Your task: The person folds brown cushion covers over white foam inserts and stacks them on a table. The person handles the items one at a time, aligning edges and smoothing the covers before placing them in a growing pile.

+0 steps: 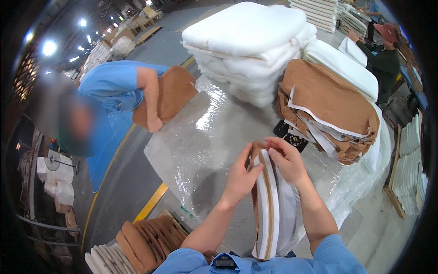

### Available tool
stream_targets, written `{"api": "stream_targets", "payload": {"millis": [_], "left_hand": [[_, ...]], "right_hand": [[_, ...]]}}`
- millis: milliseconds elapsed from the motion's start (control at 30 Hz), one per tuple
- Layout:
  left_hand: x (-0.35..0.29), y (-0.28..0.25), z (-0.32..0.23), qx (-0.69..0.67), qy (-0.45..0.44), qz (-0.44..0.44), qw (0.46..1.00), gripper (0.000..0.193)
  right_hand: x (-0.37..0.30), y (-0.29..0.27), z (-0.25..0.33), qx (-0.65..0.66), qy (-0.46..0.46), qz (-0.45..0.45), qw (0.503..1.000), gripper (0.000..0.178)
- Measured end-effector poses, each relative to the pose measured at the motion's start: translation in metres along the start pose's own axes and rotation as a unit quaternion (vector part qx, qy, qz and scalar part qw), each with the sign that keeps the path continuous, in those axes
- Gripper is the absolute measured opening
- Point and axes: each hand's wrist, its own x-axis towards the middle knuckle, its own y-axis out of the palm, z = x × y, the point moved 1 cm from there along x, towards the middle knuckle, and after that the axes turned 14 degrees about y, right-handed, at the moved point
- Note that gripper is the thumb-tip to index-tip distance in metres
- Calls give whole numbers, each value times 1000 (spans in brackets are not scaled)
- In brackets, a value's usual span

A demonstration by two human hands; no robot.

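A brown cushion cover [267,205] with a long white-and-tan zipper strip along its edge hangs down in front of my body, its grey-white lining showing on the right side. My left hand [242,177] grips its upper end from the left, thumb against the strip. From the other side my right hand [287,160] has its fingers curled over the top of the same cover. Beyond my right hand lies a pile of brown covers [331,98] with white edges. A black object [295,142], partly hidden, sits beside that pile.
Clear plastic film covers the table [200,146]. A tall stack of white cushion inserts [244,29] stands at its far side. At left, a co-worker in blue handles a brown cushion [178,91]. Brown cushions [146,242] stand lower left; another person works far right.
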Motion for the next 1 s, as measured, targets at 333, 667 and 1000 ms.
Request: {"api": "stream_targets", "payload": {"millis": [333, 667, 1000], "left_hand": [[16, -11, -1, 38, -40, -92, 994, 37], [8, -4, 9, 33, 19, -110, 993, 29], [8, 8, 3, 185, 63, -152, 969, 20]], "right_hand": [[8, 9, 34, -213, -81, -11, 974, 39], [9, 26, 24, -226, -125, -90, 962, 26], [19, 32, -6, -118, -210, -103, 965, 17]]}}
